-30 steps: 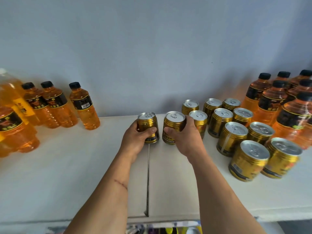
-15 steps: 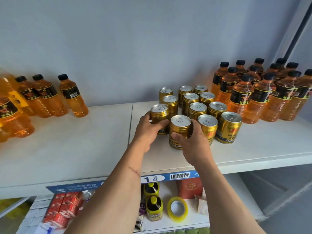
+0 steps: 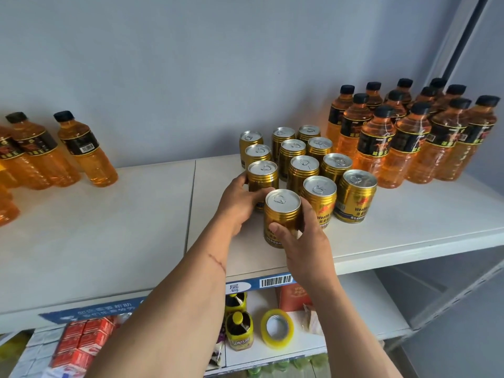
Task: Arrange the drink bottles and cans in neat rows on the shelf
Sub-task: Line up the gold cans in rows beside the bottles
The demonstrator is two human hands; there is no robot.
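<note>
Several gold drink cans stand in rows on the white shelf (image 3: 109,241). My right hand (image 3: 305,249) grips the front gold can (image 3: 282,214), the nearest one in the left row. My left hand (image 3: 240,200) holds the second gold can (image 3: 263,177) just behind it. Two more rows of cans (image 3: 319,197) stand to the right, touching. Orange drink bottles with black caps (image 3: 409,143) are grouped at the back right. A few more orange bottles (image 3: 84,154) stand at the far left against the wall.
A grey wall backs the shelf. The shelf's front edge carries a blue label strip (image 3: 275,282). Below, a lower shelf holds red cartons (image 3: 79,347), small yellow bottles (image 3: 240,334), a yellow tape roll (image 3: 276,328) and a red box (image 3: 294,296). A metal upright (image 3: 458,50) stands at right.
Both hands carried their two cans to the right, from the shelf's middle seam to the left side of the can group, setting them in line with it. The view pulled back and down.
</note>
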